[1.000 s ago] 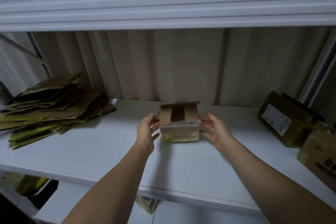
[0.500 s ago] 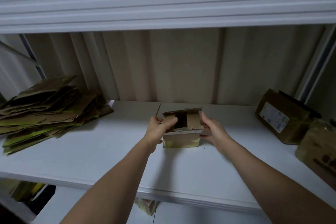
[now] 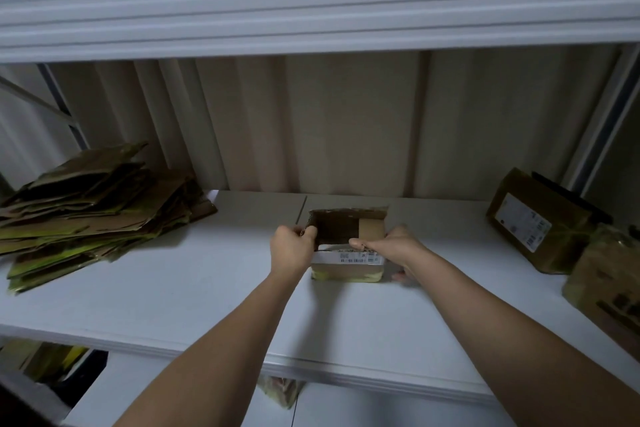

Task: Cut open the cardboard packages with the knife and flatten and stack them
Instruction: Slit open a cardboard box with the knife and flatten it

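Observation:
A small cardboard box (image 3: 348,263) with a white label strip stands on the white shelf (image 3: 194,291) in the middle. Its top is open and the dark inside shows. My left hand (image 3: 292,246) grips the left top edge of the box. My right hand (image 3: 388,248) pinches the near right flap, with lower fingers against the box's right side. No knife is in view.
A pile of flattened cardboard (image 3: 90,204) lies at the shelf's left end. Two closed packages (image 3: 533,222) (image 3: 609,284) sit at the right end. A white shelf beam (image 3: 311,10) runs overhead. A curtain hangs behind.
Both hands closed in from the box's sides onto its top. The top flaps have been pulled apart and the box now stands open.

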